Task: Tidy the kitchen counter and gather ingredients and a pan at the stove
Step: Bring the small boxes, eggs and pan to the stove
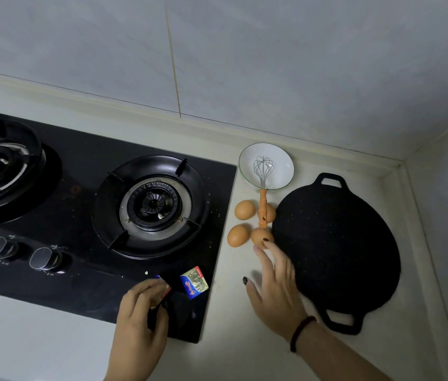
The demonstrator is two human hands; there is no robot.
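A flat black pan [338, 248] with two loop handles lies on the pale counter right of the black gas stove [85, 204]. Several brown eggs [245, 209] sit between the stove and the pan. Behind them is a glass bowl [280, 160] holding a whisk [263, 171] with an orange handle. A small foil butter packet [194, 281] lies on the stove's front right corner. My left hand [140, 320] pinches a second small packet beside it, mostly hidden by the fingers. My right hand [275, 287] is spread flat, its fingertips at the nearest egg [258, 235] and its edge by the pan.
The stove has two burners [154, 204] with black pan supports and two knobs [44, 258] along its front. Tiled walls [300, 64] meet in a corner behind the pan. Pale counter [38, 339] runs along the front of the stove.
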